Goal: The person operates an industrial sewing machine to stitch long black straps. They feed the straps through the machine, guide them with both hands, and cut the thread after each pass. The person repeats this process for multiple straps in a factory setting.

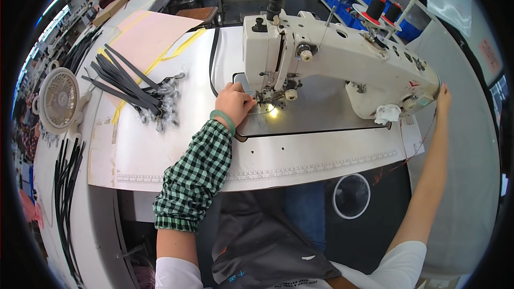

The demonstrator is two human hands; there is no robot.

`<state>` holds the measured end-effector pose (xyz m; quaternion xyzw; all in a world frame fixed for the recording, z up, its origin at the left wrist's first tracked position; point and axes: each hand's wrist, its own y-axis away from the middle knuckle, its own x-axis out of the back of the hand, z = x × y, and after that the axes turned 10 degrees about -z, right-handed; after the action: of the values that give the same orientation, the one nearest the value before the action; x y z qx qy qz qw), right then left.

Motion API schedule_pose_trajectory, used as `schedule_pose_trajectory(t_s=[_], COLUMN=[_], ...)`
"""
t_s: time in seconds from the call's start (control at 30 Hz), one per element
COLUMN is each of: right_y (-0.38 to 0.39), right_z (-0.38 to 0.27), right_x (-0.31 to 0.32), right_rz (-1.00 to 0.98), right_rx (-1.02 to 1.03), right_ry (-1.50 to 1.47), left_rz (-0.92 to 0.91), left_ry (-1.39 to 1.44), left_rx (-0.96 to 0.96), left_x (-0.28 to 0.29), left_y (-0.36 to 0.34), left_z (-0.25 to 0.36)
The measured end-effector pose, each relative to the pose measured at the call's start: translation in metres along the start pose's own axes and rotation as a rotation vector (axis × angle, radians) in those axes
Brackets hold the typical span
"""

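Observation:
A white sewing machine (pixel 342 48) stands on the table in front of me, its small lamp lighting the needle area. At the presser foot (pixel 270 96), my left hand (pixel 235 104) is closed in a pinch, with a green bangle and a checked sleeve cover behind it. What its fingertips hold is too small to make out. A black strap (pixel 213 61) curves down to the back of this hand, where its end is hidden. At the machine's far right end, my right hand (pixel 443 100) has its fingers bent round the handwheel (pixel 438 83).
Left of the machine lies a bundle of black straps (pixel 126 83) with clear-wrapped ends, partly over pink sheet (pixel 144 32). Farther left are a small fan (pixel 59 100) and more hanging black strips (pixel 67 198). A printed ruler (pixel 267 170) runs along the table's front edge. Thread spools (pixel 376 8) stand behind.

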<state>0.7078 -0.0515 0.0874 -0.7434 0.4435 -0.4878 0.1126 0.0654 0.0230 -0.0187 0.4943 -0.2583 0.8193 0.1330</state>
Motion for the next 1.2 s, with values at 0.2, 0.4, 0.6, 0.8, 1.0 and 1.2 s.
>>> schedule_pose_trajectory(t_s=[0.2,0.4,0.6,0.8,1.0,1.2], right_y=[0.011,-0.012,0.040,0.061,0.065,0.090], right_z=[-0.012,0.064,0.014,0.011,0.000,-0.033], right_x=[-0.005,0.019,-0.026,-0.038,-0.030,-0.017], right_rz=[-0.345,-0.084,-0.036,-0.098,-0.152,0.299], right_rx=[-0.420,-0.061,-0.292,-0.322,-0.411,-0.315], right_ry=[-0.199,0.091,-0.617,-0.897,-0.878,-0.384], left_rz=[-0.016,-0.004,-0.004,-0.160,-0.081,-0.078], left_ry=[-0.015,0.067,-0.107,-0.428,-0.376,-0.281], left_rx=[0.033,-0.012,0.025,-0.197,-0.146,-0.120], left_x=[0.003,-0.006,0.001,-0.002,-0.014,-0.010], left_y=[0.003,-0.009,0.003,0.051,0.052,0.049], left_z=[-0.002,0.008,0.005,0.061,0.072,0.068])
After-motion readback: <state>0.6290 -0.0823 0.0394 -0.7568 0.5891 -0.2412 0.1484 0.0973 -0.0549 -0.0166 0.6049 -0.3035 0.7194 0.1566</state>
